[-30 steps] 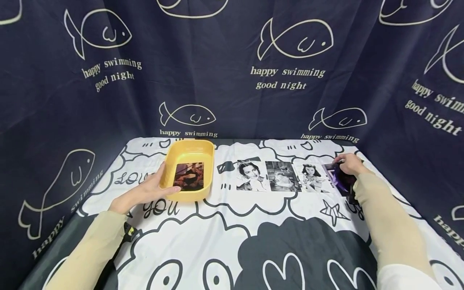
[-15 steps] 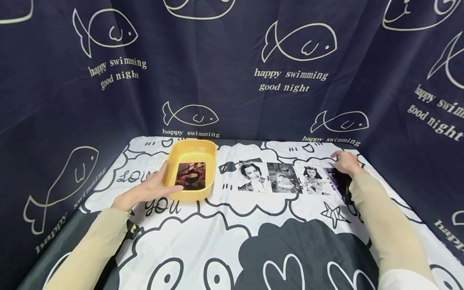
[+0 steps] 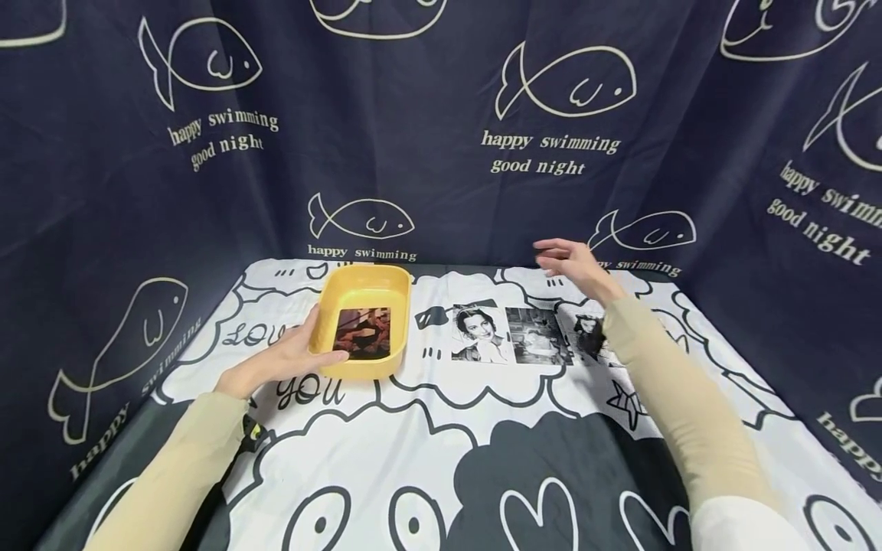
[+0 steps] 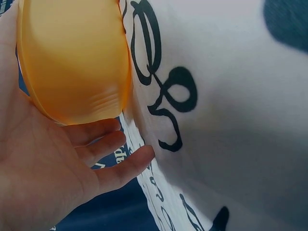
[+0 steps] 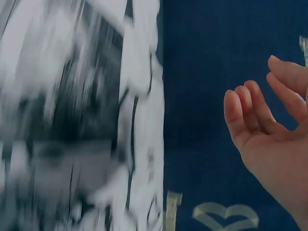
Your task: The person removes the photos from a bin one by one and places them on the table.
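Observation:
A yellow tray [image 3: 360, 273] stands on the table at the left with a dark photo [image 3: 363, 331] lying inside it. My left hand [image 3: 303, 353] rests against the tray's near-left corner; in the left wrist view its fingers [image 4: 113, 147] lie nearly straight below the tray [image 4: 72, 57]. My right hand [image 3: 563, 259] hovers in the air above the back of the table, fingers relaxed and empty, as the right wrist view [image 5: 260, 115] confirms. Below it lie a portrait photo [image 3: 478, 333], a grey photo [image 3: 537, 335] and a third photo [image 3: 584, 330] partly hidden by my right forearm.
A black and white cartoon cloth [image 3: 441, 428] covers the table. Dark blue curtains with fish drawings [image 3: 551, 145] close off the back and both sides. The right wrist view is heavily blurred.
My right hand has lifted off the dark purple photo at the far right and swung up and to the left. That photo no longer shows. The left hand and tray have not moved.

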`<state>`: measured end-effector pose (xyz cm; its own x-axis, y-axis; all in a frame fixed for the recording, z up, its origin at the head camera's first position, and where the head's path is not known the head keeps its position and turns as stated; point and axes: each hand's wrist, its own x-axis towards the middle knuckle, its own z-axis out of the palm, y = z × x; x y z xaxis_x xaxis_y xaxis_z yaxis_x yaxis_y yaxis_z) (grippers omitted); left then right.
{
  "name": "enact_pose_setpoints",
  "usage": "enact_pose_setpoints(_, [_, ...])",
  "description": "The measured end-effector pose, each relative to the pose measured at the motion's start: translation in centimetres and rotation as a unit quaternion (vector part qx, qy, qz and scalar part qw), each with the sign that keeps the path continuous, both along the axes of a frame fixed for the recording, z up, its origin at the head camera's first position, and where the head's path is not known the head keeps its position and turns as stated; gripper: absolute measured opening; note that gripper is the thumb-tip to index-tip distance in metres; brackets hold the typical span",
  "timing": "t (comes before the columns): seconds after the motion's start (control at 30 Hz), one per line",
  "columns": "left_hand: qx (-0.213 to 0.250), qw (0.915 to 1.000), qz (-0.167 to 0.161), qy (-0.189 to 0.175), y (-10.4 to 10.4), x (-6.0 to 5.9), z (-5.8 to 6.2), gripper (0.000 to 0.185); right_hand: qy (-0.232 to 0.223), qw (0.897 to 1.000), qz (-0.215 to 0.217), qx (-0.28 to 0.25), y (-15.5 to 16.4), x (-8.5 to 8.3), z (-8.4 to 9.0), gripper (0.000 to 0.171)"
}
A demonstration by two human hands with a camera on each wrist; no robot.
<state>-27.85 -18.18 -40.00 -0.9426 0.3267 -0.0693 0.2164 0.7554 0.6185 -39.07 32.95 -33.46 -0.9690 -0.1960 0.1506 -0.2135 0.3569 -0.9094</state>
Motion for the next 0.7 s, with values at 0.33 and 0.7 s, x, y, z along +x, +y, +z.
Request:
enact_pose_setpoints(0.33, [0.007,1.0,-0.001,-0.001,-0.1,-0.1,-0.2,0.116,-0.017,0.992,0.126,-0.011,-12.0,-1.3,0.9,0.044])
enact_pose_setpoints(0.7, [0.013,0.9999,0.008,-0.003,0.1,0.1,-0.1,0.117,-0.014,0.979,0.197,0.041,-21.0,-1.8,0.1,0.042])
